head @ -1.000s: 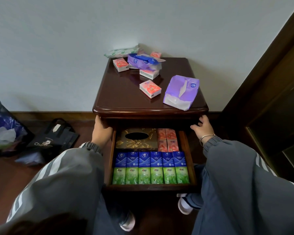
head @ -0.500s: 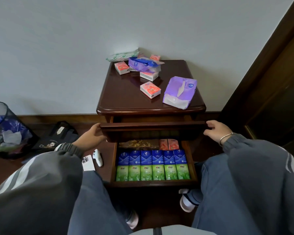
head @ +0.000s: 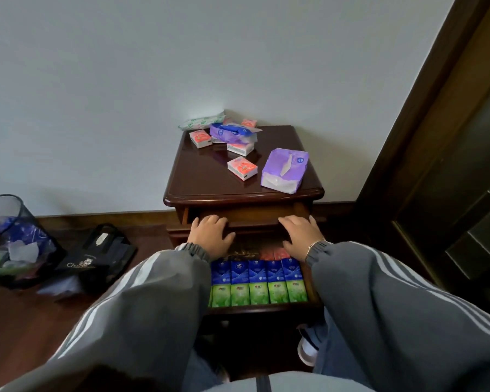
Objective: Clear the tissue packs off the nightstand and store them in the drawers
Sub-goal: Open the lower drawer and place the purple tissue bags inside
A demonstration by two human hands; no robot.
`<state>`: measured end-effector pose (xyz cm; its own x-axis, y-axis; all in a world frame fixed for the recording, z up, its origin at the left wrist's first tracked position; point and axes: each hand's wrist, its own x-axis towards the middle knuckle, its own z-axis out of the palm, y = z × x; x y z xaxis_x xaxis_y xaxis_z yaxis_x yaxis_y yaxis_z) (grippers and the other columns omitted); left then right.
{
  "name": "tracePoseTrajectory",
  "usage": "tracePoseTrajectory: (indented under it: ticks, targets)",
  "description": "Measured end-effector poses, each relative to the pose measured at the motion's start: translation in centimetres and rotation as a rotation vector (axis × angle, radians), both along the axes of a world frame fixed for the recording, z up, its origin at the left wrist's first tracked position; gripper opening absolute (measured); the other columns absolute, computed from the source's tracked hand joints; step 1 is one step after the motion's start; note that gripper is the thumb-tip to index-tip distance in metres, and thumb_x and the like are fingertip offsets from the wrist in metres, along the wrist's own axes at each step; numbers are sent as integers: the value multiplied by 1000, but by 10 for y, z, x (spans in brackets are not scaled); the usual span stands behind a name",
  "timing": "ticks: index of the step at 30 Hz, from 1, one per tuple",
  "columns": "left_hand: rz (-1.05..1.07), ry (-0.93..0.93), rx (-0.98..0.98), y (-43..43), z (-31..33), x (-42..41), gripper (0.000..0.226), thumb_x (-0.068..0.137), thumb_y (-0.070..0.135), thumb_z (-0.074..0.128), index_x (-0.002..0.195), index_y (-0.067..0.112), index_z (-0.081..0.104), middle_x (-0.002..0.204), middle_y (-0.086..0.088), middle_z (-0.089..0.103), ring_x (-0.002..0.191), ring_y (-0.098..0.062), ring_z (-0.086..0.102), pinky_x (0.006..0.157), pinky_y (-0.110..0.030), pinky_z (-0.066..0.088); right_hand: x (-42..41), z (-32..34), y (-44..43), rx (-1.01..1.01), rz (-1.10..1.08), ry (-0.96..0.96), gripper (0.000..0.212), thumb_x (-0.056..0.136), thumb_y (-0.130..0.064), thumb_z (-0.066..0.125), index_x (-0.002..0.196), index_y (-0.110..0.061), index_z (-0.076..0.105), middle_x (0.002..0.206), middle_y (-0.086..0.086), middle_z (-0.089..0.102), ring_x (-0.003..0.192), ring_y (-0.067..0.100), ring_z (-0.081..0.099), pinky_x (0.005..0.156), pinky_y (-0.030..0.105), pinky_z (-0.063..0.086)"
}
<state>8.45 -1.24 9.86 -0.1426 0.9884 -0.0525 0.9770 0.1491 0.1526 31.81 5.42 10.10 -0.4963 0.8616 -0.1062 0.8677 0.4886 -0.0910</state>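
Fingers of left hand (head: 210,236) and right hand (head: 301,236) now lie spread on the top drawer (head: 252,219) front, not its ends; I reckon packs (head: 242,168) go next.

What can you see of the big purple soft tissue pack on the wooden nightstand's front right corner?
The large purple soft plastic tissue pack lies flat on the dark glossy wooden nightstand, near its front right corner. Its crinkled film wrapper shows white at the near end. A white tissue pokes from the top slot; a small blue logo marks the far end. Only the tabletop touches it; the small pink pack to its left lies apart.
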Motion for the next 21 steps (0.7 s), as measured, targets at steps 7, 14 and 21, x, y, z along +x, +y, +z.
tracePoseTrajectory:
  ticks: [7, 14, 21]
  targets:
    - [-55, -320, -135, -44, 23, -8, 43, 99, 49, 38, 91, 20, 69, 89, 0, 70, 87, -20, 65, 78, -31, 50, 32, 27, -28, -242, 56, 188, 26, 86, -40, 58, 104, -24, 69, 103, -6, 70, 97, 11, 62, 86, 23, 47]
    - [-33, -402, -191, -77, 11, -5, 50, 97, 53, 38, 73, 23, 71, 74, 7, 72, 72, -5, 66, 78, -28, 54, 52, 24, -59, -375, 77, 245, 22, 86, -42, 60, 95, -25, 71, 88, -13, 66, 81, -2, 55, 70, 9, 40]
    - [18, -577, -303, -67, 11, -9, 46, 99, 47, 40, 83, 15, 69, 73, 4, 71, 65, -5, 65, 66, -19, 53, 48, 36, -49, -540, 45, 297, 18, 88, -35, 59, 100, -24, 67, 82, -11, 71, 81, -4, 64, 79, 15, 48]
